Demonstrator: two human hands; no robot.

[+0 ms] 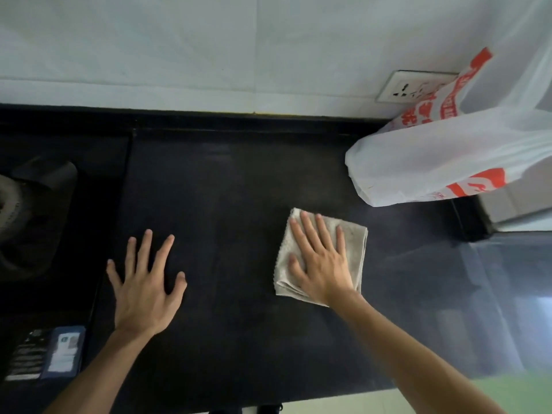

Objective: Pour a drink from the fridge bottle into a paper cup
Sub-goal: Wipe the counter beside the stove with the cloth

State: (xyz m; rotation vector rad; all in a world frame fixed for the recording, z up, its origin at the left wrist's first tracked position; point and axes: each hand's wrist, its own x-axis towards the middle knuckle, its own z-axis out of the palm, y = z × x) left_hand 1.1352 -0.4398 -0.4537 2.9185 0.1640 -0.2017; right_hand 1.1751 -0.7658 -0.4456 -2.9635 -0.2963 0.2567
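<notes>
Neither a bottle nor a paper cup shows in this view. My left hand (146, 282) rests flat on the black countertop (233, 189), fingers spread, holding nothing. My right hand (321, 258) lies flat, palm down, on a folded grey cloth (355, 249) that sits on the counter right of centre. The fingers are stretched out over the cloth, not curled around it.
A white plastic bag with red print (442, 156) stands at the back right, partly covering a wall socket (406, 88). A gas stove burner (27, 204) is at the left, with a phone (64, 352) near the front left. White tiled wall behind.
</notes>
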